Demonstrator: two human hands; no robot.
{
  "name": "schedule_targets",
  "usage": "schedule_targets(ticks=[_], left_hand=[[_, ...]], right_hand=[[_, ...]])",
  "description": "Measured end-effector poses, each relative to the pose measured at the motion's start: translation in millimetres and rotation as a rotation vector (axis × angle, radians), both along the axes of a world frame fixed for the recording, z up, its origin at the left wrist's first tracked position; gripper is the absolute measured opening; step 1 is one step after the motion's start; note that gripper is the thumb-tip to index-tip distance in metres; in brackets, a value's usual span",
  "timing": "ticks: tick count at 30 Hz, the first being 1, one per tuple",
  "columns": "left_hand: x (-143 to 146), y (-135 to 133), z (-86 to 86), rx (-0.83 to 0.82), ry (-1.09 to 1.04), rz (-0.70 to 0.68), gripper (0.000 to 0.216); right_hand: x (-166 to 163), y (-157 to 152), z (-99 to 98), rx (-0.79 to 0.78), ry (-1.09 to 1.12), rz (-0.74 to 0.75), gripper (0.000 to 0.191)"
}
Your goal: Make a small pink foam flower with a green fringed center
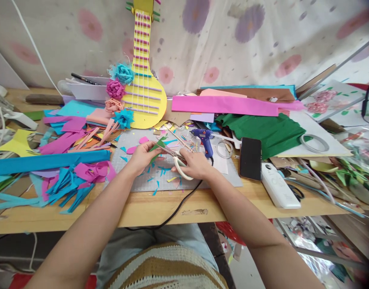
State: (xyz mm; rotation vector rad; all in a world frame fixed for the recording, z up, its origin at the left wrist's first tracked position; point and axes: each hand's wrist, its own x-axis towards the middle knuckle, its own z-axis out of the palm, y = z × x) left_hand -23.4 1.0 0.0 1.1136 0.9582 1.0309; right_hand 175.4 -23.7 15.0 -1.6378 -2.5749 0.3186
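Two hands meet at the middle of the frame, above a grey cutting mat (133, 176) littered with paper snips. The left hand (141, 157) pinches a small green paper scrap (158, 144), thumb and fingertips closed on its lower left edge. The metal scissors with cream handles (176, 157) touch the scrap's right side, with the right hand (197, 164) curled tight through the loops. The blades work close to the left fingertips, so a slip could nick them or skew the cut. Right of that, the blue glue gun (204, 139) has a cord that might snag the wrist.
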Motion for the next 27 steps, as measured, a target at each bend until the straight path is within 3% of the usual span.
schedule_targets(ticks=[13, 27], left_hand=[[0.1, -1.0, 3.5, -0.036, -0.016, 0.016, 0.036], [-1.3, 2.2, -3.6, -0.002, -0.016, 0.022, 0.037]], right_hand=[[-0.1, 0.1, -1.5, 0.017, -0.015, 0.0, 0.051], [-2.0, 0.1, -2.5, 0.022, -0.018, -0.004, 0.051]])
